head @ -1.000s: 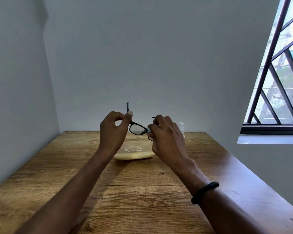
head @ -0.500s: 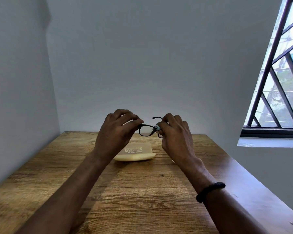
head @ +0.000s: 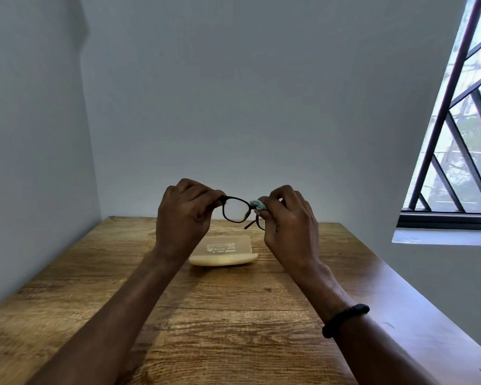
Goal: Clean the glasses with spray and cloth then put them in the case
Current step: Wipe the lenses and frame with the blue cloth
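Above the far half of the wooden table (head: 222, 323) I see both forearms reaching forward and up, wrists bent so the backs of the hands face me. My left hand (head: 185, 218) is curled into a loose fist at the left end of the glasses (head: 238, 210), and my right hand (head: 289, 218) mirrors it on the other side, a black band (head: 345, 319) round that wrist.

Against half a second ago, the hands sit a touch farther apart and the frame has turned, so the exposed lens now faces me almost squarely. A second ago the left hand was pinching an upright temple arm; that arm no longer sticks up.

Left fingers are closed on the frame's left end, hiding that end. Right thumb and fingers are pinched over a small pale blue cloth (head: 257, 204), pressed against the right lens, which is mostly hidden; one temple tip pokes out below that hand. The glasses hang in the air between both hands, well clear of the table. Beneath them the cream-coloured case (head: 224, 251) lies shut on the wood, near the far wall
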